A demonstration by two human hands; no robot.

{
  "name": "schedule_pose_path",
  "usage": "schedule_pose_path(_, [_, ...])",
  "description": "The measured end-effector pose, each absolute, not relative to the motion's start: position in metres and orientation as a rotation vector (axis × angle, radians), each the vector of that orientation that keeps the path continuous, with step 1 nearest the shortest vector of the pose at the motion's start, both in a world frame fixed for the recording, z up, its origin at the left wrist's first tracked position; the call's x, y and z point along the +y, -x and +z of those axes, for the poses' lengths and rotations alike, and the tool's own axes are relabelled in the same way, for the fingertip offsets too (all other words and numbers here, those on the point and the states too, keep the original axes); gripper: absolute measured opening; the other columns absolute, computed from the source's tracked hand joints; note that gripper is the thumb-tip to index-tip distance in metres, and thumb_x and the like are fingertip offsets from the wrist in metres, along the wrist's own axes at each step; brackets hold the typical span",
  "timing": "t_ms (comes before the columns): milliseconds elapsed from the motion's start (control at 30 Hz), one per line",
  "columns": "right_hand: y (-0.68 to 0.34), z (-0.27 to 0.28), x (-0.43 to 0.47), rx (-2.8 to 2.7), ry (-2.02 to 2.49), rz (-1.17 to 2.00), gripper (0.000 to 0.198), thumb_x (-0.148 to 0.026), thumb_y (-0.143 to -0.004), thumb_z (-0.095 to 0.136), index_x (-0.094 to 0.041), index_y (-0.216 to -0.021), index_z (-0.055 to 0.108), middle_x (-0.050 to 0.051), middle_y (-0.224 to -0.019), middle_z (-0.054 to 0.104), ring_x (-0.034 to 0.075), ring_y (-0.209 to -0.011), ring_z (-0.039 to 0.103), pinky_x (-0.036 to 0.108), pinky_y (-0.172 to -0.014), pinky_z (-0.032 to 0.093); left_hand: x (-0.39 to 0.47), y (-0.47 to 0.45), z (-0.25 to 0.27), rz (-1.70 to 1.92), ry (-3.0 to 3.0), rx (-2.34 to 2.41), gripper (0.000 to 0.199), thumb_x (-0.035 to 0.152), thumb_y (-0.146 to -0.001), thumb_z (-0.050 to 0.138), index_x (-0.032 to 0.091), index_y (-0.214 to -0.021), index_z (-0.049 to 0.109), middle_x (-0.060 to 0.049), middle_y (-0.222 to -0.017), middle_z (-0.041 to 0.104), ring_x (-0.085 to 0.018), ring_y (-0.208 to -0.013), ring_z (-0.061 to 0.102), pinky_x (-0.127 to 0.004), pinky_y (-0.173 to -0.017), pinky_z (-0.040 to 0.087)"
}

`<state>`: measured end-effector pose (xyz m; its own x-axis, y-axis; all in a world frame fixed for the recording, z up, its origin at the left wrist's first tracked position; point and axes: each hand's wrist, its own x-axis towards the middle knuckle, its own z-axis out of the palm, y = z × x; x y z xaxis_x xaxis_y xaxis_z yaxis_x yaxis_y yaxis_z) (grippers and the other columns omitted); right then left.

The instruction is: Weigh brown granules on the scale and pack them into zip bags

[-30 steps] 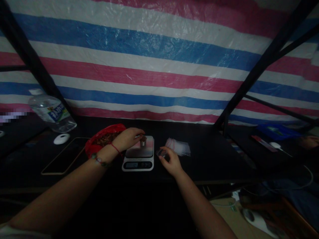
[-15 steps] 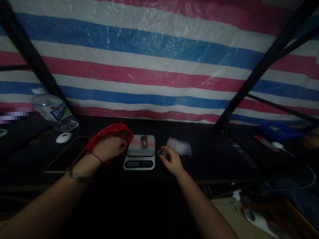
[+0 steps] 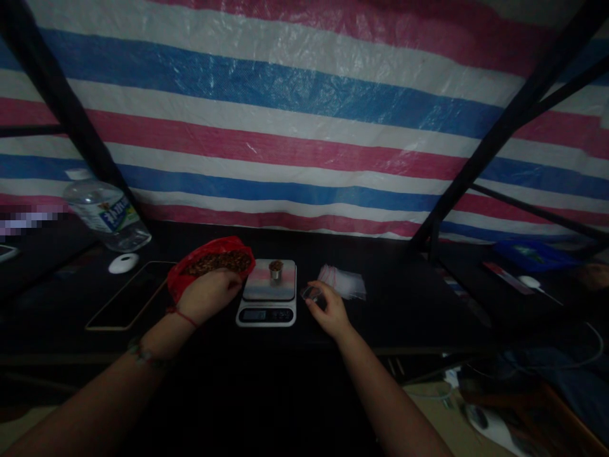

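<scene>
Left of the scale (image 3: pixel 257 293), the left hand (image 3: pixel 212 294) is at the red bag (image 3: pixel 177 279), grip unclear, while right of it the right hand (image 3: pixel 332 310) pinches clear plastic (image 3: pixel 310 294), probably light, soft, slippery, best held by its edge.

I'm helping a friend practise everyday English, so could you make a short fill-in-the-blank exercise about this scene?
1. The small metal cup stands on the digital ____.
2. The open bag of brown bits by the left hand is coloured ____.
3. The clear bags lie nearer the person's ____.
4. The large bottle has a cap coloured ____.

Missing words: scale; red; right hand; white.
</scene>
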<state>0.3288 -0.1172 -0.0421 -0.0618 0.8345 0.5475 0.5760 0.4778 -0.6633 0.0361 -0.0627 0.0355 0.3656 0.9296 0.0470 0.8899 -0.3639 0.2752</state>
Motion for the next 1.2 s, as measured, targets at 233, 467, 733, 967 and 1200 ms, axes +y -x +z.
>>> schedule_pose_path(233, [-0.329,-0.040,-0.119,-1.742,1.213,0.331,0.034,-0.031,-0.079,0.060,-0.020,-0.111,0.058,0.009,-0.106,0.066,0.023,-0.098,0.062,0.040,-0.089,0.049,-0.053,-0.040,0.086,0.535,-2.502,1.654,0.032,0.041,-0.086,0.044,0.024,-0.100,0.067,-0.004,-0.099,0.070,-0.023,-0.085,0.063,-0.031,-0.076,0.046])
schedule_pose_path(467, [-0.329,-0.041,-0.118,-1.761,1.220,0.328,0.033,-0.030,-0.079,0.059,-0.019,-0.111,0.058,0.009,-0.105,0.065,0.023,-0.097,0.061,0.040,-0.088,0.048,-0.024,0.008,0.068,0.271,-2.398,1.754,0.028,0.026,-0.085,0.048,0.014,-0.100,0.068,-0.011,-0.101,0.069,-0.027,-0.089,0.063,-0.041,-0.085,0.045])
schedule_pose_path(733, [-0.319,-0.014,-0.130,-1.673,1.120,0.255,0.037,-0.034,-0.076,0.064,-0.023,-0.111,0.058,0.009,-0.105,0.060,0.026,-0.104,0.055,0.045,-0.094,0.043,-0.098,-0.041,0.054,0.691,-2.379,1.215,0.038,0.041,-0.077,0.061,0.024,-0.111,0.065,-0.007,-0.113,0.066,-0.027,-0.103,0.060,-0.039,-0.094,0.045])
schedule_pose_path(967, [-0.266,0.014,-0.147,-1.690,0.879,0.647,0.052,-0.043,-0.076,0.066,-0.029,-0.124,0.052,0.008,-0.143,0.033,0.029,-0.129,0.039,0.045,-0.100,0.041,-0.132,-0.080,0.043,0.962,-2.090,0.883,0.072,0.033,-0.055,0.081,0.027,-0.122,0.056,-0.009,-0.123,0.058,-0.032,-0.113,0.054,-0.046,-0.100,0.041])
schedule_pose_path(1200, [-0.223,0.012,-0.149,-1.703,0.807,0.818,0.059,-0.049,-0.079,0.063,-0.031,-0.132,0.044,0.007,-0.148,0.029,0.028,-0.136,0.030,0.046,-0.103,0.038,-0.132,-0.065,0.033,1.080,-1.791,0.812,0.049,0.024,-0.066,0.070,0.023,-0.113,0.055,-0.008,-0.109,0.062,-0.024,-0.098,0.060,-0.037,-0.087,0.048])
